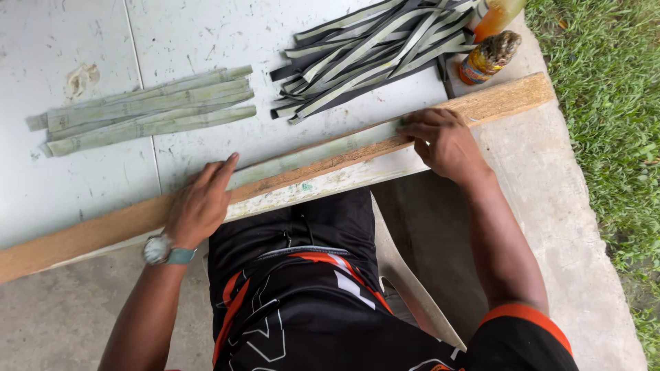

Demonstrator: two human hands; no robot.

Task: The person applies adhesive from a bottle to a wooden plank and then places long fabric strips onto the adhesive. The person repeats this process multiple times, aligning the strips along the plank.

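Observation:
A long pale green strip lies flat along a wooden plank that runs diagonally across the white board. My left hand, with a wristwatch, presses the strip's left end with fingers spread. My right hand presses down on the strip's right end, fingers curled over it. Both hands rest on top of the strip and pin it against the plank.
A pile of green strips lies at the upper left. A heap of dark and pale strips sits at the top middle. Two bottles stand at the plank's far end. Grass borders the concrete on the right.

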